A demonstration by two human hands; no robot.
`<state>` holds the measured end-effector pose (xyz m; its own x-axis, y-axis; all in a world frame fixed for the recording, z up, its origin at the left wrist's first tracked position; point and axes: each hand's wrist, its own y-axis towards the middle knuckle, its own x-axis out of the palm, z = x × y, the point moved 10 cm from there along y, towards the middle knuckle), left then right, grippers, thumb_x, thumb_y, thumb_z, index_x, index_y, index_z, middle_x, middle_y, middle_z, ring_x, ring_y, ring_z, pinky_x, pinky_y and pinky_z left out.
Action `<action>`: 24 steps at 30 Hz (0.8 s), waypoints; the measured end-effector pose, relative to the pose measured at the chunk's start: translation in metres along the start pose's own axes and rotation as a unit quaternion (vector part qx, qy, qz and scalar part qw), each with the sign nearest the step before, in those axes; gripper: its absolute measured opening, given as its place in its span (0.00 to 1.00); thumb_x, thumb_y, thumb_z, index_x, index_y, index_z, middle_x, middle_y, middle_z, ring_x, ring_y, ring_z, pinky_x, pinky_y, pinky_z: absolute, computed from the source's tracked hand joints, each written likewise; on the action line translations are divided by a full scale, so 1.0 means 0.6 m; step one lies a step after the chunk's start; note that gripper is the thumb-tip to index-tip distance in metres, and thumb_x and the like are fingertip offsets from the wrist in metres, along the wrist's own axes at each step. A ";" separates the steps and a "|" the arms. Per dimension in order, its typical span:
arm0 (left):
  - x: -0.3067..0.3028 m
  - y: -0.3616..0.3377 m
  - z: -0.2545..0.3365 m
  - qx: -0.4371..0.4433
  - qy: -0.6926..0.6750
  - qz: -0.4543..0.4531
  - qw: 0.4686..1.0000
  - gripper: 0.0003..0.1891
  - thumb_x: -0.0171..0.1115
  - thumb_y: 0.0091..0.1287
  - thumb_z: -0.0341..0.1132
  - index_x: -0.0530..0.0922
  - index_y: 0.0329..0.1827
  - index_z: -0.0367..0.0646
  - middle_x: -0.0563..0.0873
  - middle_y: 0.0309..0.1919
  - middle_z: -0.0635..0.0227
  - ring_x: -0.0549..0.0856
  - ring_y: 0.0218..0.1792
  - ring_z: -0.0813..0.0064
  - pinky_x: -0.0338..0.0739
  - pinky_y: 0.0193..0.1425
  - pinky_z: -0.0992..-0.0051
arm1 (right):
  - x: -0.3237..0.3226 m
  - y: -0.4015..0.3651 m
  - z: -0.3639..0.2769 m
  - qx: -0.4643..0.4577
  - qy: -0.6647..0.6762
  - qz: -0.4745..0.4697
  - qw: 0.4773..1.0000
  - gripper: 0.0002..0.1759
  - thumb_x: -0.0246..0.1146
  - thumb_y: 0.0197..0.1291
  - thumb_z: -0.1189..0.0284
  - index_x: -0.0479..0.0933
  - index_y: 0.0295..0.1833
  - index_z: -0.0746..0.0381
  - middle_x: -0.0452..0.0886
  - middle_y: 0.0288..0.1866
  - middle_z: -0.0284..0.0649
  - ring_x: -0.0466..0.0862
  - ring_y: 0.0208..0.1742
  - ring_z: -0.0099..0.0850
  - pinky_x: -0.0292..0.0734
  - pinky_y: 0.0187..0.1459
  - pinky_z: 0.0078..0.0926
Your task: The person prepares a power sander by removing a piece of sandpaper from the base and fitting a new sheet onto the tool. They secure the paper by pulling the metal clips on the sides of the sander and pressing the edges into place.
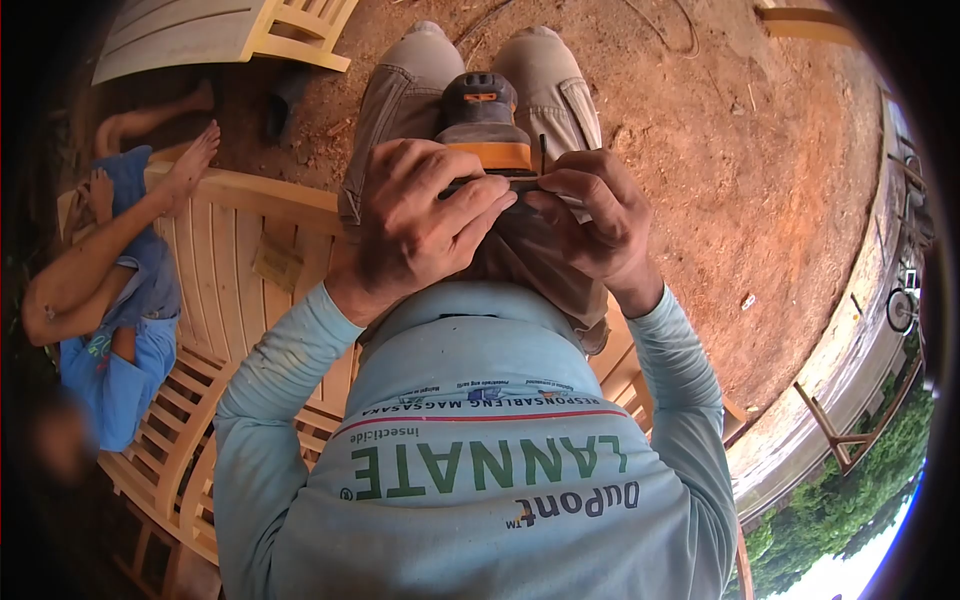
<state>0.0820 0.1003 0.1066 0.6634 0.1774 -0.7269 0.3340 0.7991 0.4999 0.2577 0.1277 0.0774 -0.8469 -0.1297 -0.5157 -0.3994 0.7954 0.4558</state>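
Note:
An orange-and-black electric sander (486,120) rests in my lap between my thighs, its flat pad side toward me. My left hand (425,205) is closed at the pad's near edge, thumb and fingertips pinched together there. From the other side, my right hand (598,210) pinches the same edge with thumb and index finger. A thin dark strip runs between the two sets of fingertips; I cannot tell whether it is sandpaper or part of the sander. Beside my right fingers a thin dark rod (543,153) sticks up from the sander's edge.
I sit on slatted wooden furniture (215,235), with a small brown rectangular piece (277,262) on it. Another person (120,310) in blue sits at the left, bare legs extended. A wooden piece (190,35) stands at the upper left. A cord (650,25) lies on the dirt ground (730,200).

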 end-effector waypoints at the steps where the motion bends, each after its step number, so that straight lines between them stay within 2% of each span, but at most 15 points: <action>1: -0.002 0.001 0.000 -0.001 0.001 0.002 1.000 0.11 0.88 0.66 0.35 0.94 0.48 0.51 0.89 0.45 0.76 0.88 0.46 0.67 0.78 0.58 0.60 | -0.001 0.001 -0.001 -0.004 -0.002 0.008 1.000 0.20 0.88 0.55 0.77 0.90 0.51 0.59 0.88 0.46 0.39 0.91 0.43 0.40 0.86 0.41 0.39; 3: -0.006 0.005 0.001 -0.003 0.002 0.006 1.000 0.11 0.88 0.64 0.32 0.95 0.48 0.50 0.91 0.44 0.75 0.89 0.46 0.66 0.79 0.57 0.61 | 0.000 0.002 -0.002 -0.011 0.000 0.009 1.000 0.19 0.88 0.55 0.78 0.90 0.51 0.59 0.88 0.46 0.40 0.91 0.43 0.40 0.86 0.41 0.39; 7: -0.008 0.004 -0.004 -0.009 0.008 0.002 1.000 0.11 0.88 0.65 0.32 0.95 0.48 0.50 0.90 0.44 0.75 0.88 0.46 0.67 0.79 0.57 0.61 | 0.004 0.006 -0.003 -0.030 0.008 0.014 0.999 0.19 0.88 0.55 0.78 0.90 0.51 0.59 0.88 0.46 0.40 0.91 0.43 0.40 0.86 0.40 0.38; 24: -0.005 0.007 -0.001 -0.019 0.010 -0.008 1.000 0.13 0.88 0.65 0.33 0.94 0.51 0.50 0.91 0.46 0.74 0.89 0.47 0.65 0.80 0.57 0.60 | 0.001 0.002 0.012 0.003 -0.002 0.012 1.000 0.17 0.88 0.61 0.74 0.89 0.51 0.59 0.89 0.45 0.40 0.93 0.41 0.39 0.87 0.38 0.38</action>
<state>0.0813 0.1035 0.1104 0.6447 0.1751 -0.7441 0.3181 0.8237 0.4694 0.2593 0.1326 0.0723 -0.8544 -0.1086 -0.5082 -0.3778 0.8012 0.4640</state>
